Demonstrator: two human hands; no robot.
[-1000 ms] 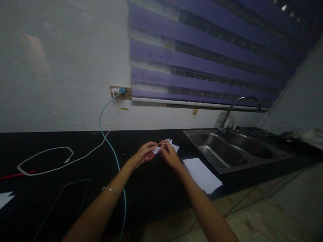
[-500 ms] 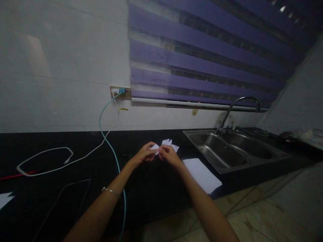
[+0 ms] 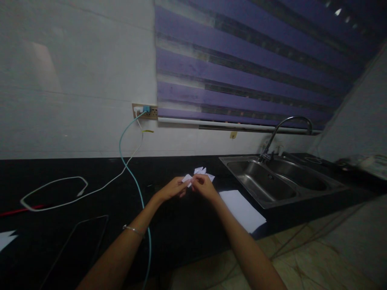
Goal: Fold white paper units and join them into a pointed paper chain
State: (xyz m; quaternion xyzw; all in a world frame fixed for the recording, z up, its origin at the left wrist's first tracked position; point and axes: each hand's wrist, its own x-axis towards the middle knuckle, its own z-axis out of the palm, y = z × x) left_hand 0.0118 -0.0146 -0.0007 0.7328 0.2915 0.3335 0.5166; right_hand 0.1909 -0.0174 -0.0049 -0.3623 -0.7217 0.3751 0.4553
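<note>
Between my two hands, above the black countertop (image 3: 187,229), is a small folded piece of white paper (image 3: 187,179). My left hand (image 3: 173,188) pinches it from the left, thumb on top. The fingers of my right hand (image 3: 203,185) are closed at its right edge; their tips hide part of the paper. Just behind my right hand lie several folded white paper pieces (image 3: 208,175) in a loose group. A stack of white paper sheets (image 3: 242,210) rests right of my right forearm.
A double steel sink (image 3: 260,177) with a curved faucet (image 3: 273,135) is at the right. White (image 3: 105,186) and teal cables (image 3: 137,183) run from the wall outlet (image 3: 145,111); the teal one passes by my left forearm. A dark tablet-like slab (image 3: 77,251) and white paper (image 3: 6,239) lie left.
My left hand has turned and its fingers have shifted on the folded paper, which now shows at a different angle. My right hand has barely moved.
</note>
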